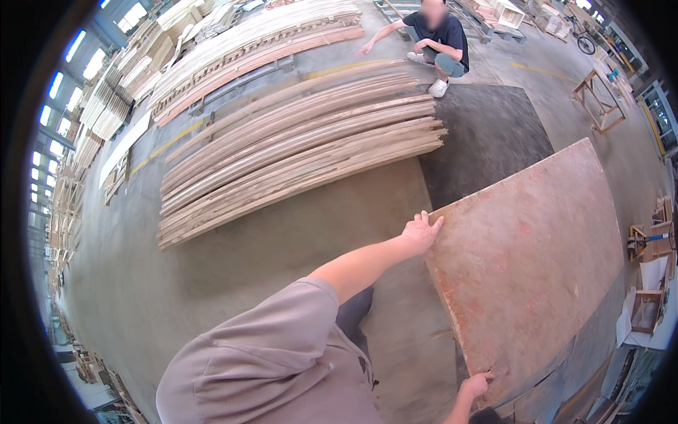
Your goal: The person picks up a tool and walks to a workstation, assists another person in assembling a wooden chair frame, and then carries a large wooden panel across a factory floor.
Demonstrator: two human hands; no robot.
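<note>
The left hand [421,232] has its grip on the far corner of a big reddish board [530,268] lying on the concrete floor [282,240] (beside stacked long planks [296,155]), while the right hand [475,386] clasps its near edge.

Timber workshop: stacked planks [296,148] cover concrete floor [212,283].
</note>
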